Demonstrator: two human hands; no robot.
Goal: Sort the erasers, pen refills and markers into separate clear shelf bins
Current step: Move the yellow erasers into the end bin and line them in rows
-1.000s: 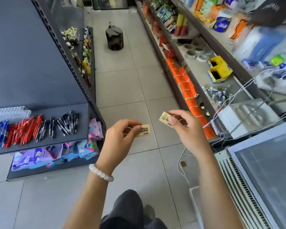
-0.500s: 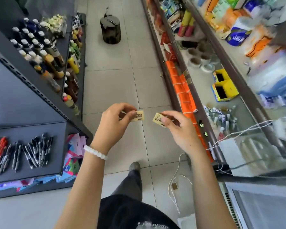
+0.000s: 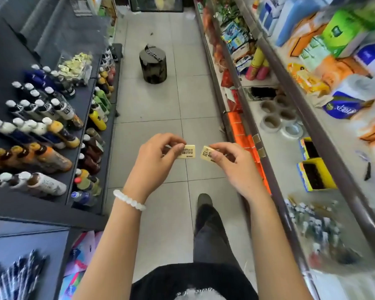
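Since half a second ago the two hands have come closer together, so the two erasers now sit nearly edge to edge with only a narrow gap between them; the view has also swung up the aisle, the pens on the dark shelf having slid to the bottom corner behind the left arm, and more rows of bottles (image 3: 41,135) now show to the left of the left hand; the black stool (image 3: 153,63) on the tiled floor remains ahead of both hands.

The left eraser (image 3: 187,151) is cream with dark printed text and what looks like a barcode; the letters are too small to read with certainty; the right eraser (image 3: 206,153) carries similar print, also unreadable; a blue pack on the shelf far to the right of the right hand bears white lettering too blurred to make out.

The left hand (image 3: 158,158) pinches its eraser between thumb and forefinger, the other fingers curled behind, a white bead bracelet (image 3: 129,200) on the wrist; the right hand (image 3: 232,165) pinches its eraser the same way, thumb on the near face, fingers curled over the top; both forearms reach forward at chest height over the floor; a clear bin (image 3: 75,66) of pale erasers stands on the shelf ahead and left of the left hand.
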